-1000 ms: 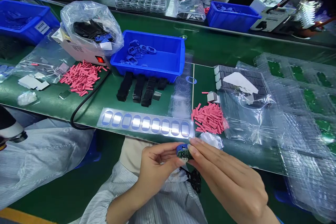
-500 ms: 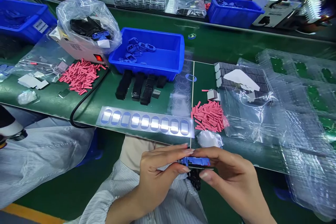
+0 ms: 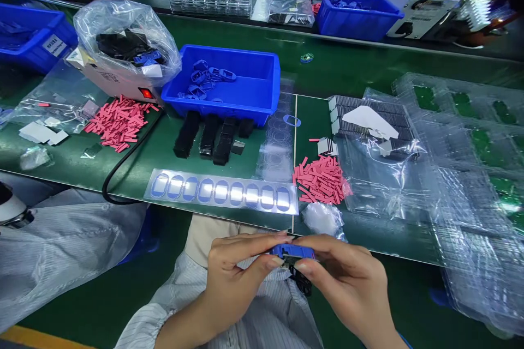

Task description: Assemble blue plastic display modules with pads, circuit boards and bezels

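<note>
Just off the near edge of the green bench [image 3: 347, 71], above the person's lap, a small blue housing [image 3: 292, 251] is held up btwn both hands. L hand [image 3: 235, 272] has its left end, R hand [image 3: 347, 278] its right end; neither is nearer, since both touch it. Long axis runs side to side, approx. along the bench edge, so the housing bridges the gap btwn the two sets of fingertips. Fingers are narrow on both hands, pinching the housing: forefingers along the top/far side, thumbs at the near underside. How firmly they press, can't tell. Something dark shows under the blue, btwn the thumb tips; too small to ID. Beyond the hands and mostly left, a strip of oval labels [image 3: 221, 192] lies on the bench; pink strips [image 3: 321, 180] are piled just right of it, w/ a crumpled clear bag [image 3: 323, 218] on their near side.
</note>
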Action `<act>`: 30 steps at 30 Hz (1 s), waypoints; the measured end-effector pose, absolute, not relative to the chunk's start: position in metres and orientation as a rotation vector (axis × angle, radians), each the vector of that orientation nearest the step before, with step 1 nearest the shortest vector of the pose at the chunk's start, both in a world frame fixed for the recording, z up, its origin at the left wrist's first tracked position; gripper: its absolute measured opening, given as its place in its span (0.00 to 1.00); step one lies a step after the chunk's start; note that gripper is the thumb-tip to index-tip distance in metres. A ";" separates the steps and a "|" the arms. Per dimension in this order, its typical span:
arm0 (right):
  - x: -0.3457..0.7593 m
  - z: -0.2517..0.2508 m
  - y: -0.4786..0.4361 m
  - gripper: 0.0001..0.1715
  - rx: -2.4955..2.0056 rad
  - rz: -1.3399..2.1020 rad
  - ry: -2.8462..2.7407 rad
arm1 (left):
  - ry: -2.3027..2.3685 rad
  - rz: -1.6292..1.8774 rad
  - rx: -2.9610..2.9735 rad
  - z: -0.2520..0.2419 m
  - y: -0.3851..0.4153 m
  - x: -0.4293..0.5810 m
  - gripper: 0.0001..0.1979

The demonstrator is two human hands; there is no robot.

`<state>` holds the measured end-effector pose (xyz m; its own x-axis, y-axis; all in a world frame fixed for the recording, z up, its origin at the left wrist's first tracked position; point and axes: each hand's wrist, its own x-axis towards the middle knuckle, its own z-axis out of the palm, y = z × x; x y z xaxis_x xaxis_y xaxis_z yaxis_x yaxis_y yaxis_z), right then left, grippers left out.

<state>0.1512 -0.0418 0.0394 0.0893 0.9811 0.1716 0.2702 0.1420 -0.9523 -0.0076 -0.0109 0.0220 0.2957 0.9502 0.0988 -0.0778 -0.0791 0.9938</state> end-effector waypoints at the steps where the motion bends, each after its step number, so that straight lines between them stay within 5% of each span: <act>1: 0.152 0.039 -0.041 0.07 -1.319 0.927 -1.378 | 0.911 1.064 1.342 0.022 -0.010 -0.009 0.11; 14: 0.159 0.026 -0.049 0.09 -1.278 0.951 -1.435 | 0.957 1.076 1.426 0.021 -0.013 -0.011 0.13; 19: 0.159 0.021 -0.050 0.11 -1.350 1.075 -1.246 | 0.889 1.055 1.554 0.017 -0.010 -0.014 0.27; 30: 0.171 0.026 -0.025 0.18 -1.121 0.619 -1.697 | 0.824 1.183 1.658 0.009 0.009 -0.022 0.24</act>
<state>0.1714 -0.0245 0.0262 -0.1025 0.8903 0.4437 0.3950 0.4458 -0.8033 -0.0222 0.0088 0.0093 0.3171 0.8852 0.3404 0.0132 -0.3630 0.9317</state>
